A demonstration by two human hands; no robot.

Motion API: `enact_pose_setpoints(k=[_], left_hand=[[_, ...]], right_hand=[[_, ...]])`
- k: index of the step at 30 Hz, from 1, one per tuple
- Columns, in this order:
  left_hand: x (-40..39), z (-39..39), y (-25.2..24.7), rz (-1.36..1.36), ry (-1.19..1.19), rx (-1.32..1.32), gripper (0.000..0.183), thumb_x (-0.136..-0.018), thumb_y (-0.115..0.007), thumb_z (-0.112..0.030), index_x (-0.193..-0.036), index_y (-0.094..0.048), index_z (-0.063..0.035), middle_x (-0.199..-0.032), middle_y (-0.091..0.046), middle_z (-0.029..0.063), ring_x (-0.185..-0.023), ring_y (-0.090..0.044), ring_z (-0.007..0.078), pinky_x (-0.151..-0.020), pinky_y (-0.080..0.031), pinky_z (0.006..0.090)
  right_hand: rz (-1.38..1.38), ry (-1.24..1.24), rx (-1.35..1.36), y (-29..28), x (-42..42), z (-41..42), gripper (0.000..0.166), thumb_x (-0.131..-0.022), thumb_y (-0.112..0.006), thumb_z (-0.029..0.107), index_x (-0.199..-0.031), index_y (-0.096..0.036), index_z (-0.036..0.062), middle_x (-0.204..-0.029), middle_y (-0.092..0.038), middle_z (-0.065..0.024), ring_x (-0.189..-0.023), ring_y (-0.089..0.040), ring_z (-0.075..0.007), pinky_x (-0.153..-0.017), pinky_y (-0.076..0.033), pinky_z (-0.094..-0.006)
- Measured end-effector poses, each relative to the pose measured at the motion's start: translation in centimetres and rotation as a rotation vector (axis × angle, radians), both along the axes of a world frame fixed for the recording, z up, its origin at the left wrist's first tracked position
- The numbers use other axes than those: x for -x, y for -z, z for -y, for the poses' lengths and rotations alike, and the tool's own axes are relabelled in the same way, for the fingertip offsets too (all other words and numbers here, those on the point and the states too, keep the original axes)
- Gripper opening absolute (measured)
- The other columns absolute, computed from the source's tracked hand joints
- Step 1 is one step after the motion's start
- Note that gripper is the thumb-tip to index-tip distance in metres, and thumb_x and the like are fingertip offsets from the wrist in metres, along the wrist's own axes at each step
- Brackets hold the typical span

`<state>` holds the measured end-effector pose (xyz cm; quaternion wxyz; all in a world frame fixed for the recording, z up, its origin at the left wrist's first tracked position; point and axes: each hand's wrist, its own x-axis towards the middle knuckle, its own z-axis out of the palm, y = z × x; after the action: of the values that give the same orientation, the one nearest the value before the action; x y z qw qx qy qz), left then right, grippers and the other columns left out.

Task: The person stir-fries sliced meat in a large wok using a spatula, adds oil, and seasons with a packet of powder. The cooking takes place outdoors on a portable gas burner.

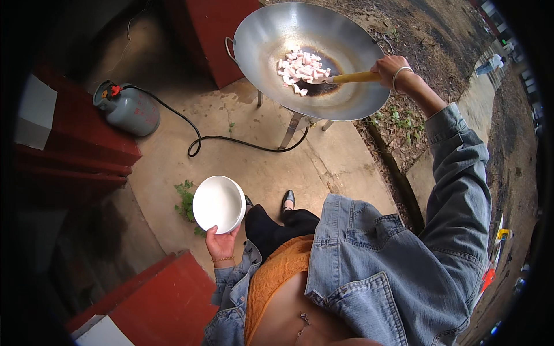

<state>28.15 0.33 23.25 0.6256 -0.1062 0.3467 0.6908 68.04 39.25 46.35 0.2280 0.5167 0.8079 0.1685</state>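
Observation:
My right hand (391,74) grips the yellow wooden handle (357,77) of a spatula whose metal end (318,80) rests among pale pink-white chopped pieces, seemingly fatty meat (303,65). These pieces lie in a heap near the bottom of a large steel wok (359,39), over a darkened, oily-looking patch. In my left hand (222,245) is a white bowl (218,203), held by its rim low at my left side. The bowl's inside is bare and tilted towards me. Part of the spatula's blade is hidden under the pieces.
The wok stands on a metal-legged gas burner stand (291,129). A black hose (242,137) runs from it over the concrete floor to a grey gas cylinder (134,110). Red-painted masonry (160,298) edges the left. A person (491,64) is far off at the upper right.

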Motion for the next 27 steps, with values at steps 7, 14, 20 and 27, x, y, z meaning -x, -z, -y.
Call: enact_pose_setpoints(k=[7, 14, 20, 27], left_hand=[[4.9, -5.0, 0.6, 0.025, 0.108, 0.068, 0.056, -0.072, -0.053, -0.018, -0.125, -0.036, -0.0093, -0.125, -0.041, 0.0143, -0.115, -0.040, 0.0353, -0.090, -0.038, 0.0545], [10.0, -9.0, -0.2, -0.029, 0.105, 0.073, 0.057, -0.070, -0.056, -0.017, -0.124, -0.037, -0.0082, -0.124, -0.042, 0.0143, -0.113, -0.041, 0.0344, -0.090, -0.038, 0.0547], [14.2, -10.5, -0.8, -0.030, 0.113, 0.078, 0.057, -0.071, -0.055, -0.016, -0.124, -0.036, -0.0065, -0.123, -0.042, 0.0139, -0.113, -0.042, 0.0345, -0.089, -0.040, 0.0545], [16.5, -11.0, 1.5, 0.031, 0.115, 0.134, 0.055, -0.071, -0.056, -0.016, -0.122, -0.039, -0.0069, -0.121, -0.044, 0.0140, -0.111, -0.043, 0.0330, -0.089, -0.039, 0.0547]], right_hand=[[-0.119, 0.117, 0.241, -10.1, 0.2, 4.7, 0.028, -0.061, -0.066, 0.017, -0.089, -0.067, 0.0229, -0.069, -0.062, -0.0041, -0.067, -0.060, -0.0236, -0.057, -0.046, -0.0345], [-0.210, 0.319, 0.137, 3.3, 5.2, 4.6, 0.028, -0.070, -0.060, 0.016, -0.098, -0.061, 0.0199, -0.078, -0.062, -0.0104, -0.077, -0.061, -0.0283, -0.067, -0.049, -0.0390], [-0.991, 0.924, 0.292, 4.9, 2.7, 4.4, 0.045, -0.069, -0.067, 0.019, -0.112, -0.058, 0.0140, -0.071, -0.063, -0.0060, -0.063, -0.059, -0.0169, -0.060, -0.047, -0.0293], [-0.195, 0.338, 0.128, -5.4, 4.5, 7.3, 0.033, -0.066, -0.062, 0.016, -0.099, -0.065, 0.0236, -0.070, -0.062, -0.0062, -0.065, -0.059, -0.0257, -0.055, -0.045, -0.0356]])
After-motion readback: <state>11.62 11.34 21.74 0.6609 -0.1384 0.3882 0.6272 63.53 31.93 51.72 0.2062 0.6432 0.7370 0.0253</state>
